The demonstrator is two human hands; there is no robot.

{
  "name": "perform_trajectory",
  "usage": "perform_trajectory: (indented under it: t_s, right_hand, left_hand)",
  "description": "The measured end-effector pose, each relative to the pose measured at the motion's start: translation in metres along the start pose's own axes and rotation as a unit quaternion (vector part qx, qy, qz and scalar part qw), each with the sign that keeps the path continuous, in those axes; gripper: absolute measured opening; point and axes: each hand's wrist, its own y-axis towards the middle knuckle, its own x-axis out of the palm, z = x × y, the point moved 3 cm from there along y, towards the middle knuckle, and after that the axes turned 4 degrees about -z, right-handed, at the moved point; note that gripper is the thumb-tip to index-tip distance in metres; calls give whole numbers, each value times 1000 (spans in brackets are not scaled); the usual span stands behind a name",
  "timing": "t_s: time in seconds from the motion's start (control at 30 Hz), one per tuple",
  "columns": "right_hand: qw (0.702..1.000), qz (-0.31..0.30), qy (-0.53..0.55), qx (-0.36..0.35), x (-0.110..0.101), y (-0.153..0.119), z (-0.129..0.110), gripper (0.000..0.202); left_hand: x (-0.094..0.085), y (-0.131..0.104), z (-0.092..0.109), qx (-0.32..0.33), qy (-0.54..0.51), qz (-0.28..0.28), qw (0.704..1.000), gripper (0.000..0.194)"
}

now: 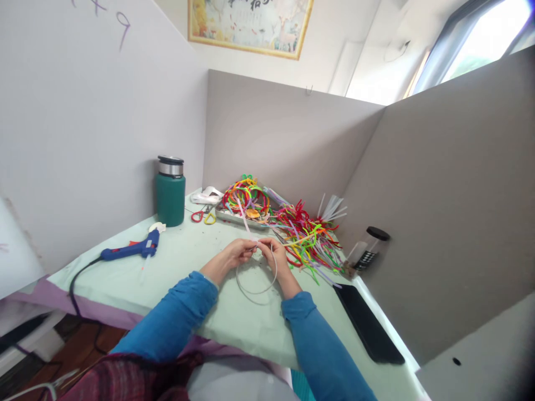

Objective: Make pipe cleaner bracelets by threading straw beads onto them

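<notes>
Both hands meet over the front middle of the table, with fingertips pinched close together. My left hand [237, 254] and my right hand [273, 253] grip a thin, pale wire hoop [251, 292], which hangs below the fingers. A pale pink fuzzy strip [243, 216] rises from between the fingertips. Beyond my right hand, a pale yellow strip [301, 240] runs toward the coloured pile; whether it is held cannot be made out. The exact contact at the fingertips is too small to see.
A metal tray [240, 218] of colourful loops and a pile of pipe cleaners [311, 234] lie behind the hands. A blue glue gun [134, 249] and green bottle [170, 195] stand left. A black phone-like slab [368, 326] and clear jar [368, 250] are right. Grey partitions [284, 128] enclose the table.
</notes>
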Motion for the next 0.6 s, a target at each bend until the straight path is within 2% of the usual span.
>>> perform_trajectory:
  t_s: [0.23,0.47,0.6]
  right_hand:
    - [1000,0,-1,-5,1,0,1,30]
    - [1000,-7,26,9,3,-1,-3,29]
    - [1000,-9,24,15,4,-2,-2,30]
  left_hand:
    - [-3,0,-1,-13,-30,13,999,11]
    - [-6,2,-1,3,-39,9,999,7]
    - [-4,1,0,-11,-40,3,999,9]
